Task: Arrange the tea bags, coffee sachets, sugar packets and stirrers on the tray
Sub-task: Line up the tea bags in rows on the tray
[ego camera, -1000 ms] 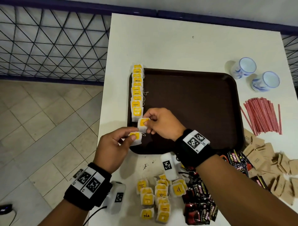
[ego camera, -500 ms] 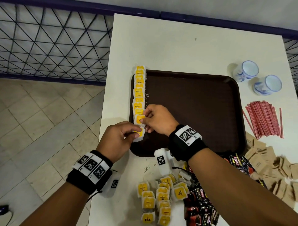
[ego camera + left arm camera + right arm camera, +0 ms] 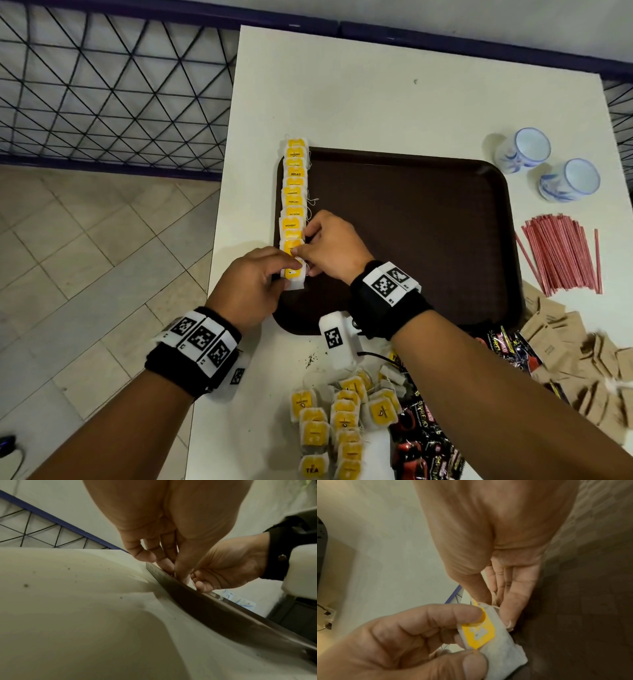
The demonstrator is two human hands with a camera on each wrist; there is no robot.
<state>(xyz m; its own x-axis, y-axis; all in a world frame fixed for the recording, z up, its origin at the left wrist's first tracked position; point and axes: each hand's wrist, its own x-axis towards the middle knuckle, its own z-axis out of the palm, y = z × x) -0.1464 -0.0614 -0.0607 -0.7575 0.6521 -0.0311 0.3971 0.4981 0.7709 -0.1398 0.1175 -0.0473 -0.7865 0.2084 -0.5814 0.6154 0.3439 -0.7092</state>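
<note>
**Two hands on the row's near end**

Head view first: I see the brown tray on the white counter, with a row of yellow-tagged tea bags overlapping along its left rim; I count about ten, though the overlap makes that rough. My left hand pinches the nearest tea bag at the row's near end, and my right hand has curled fingers pressed on the bag just behind it. Two blue-and-white cups stand off the tray's far right corner. One bundle of red stirrers lies right of the tray, brown sugar packets below them, dark coffee sachets and a loose pile of tea bags nearer me; too jumbled to count.

Left wrist view: both hands meet at the tray rim, fingertips down on it.

Right wrist view: thumb and forefinger of the left hand clamp one white bag with a yellow tag; right fingers touch its far edge.
</note>
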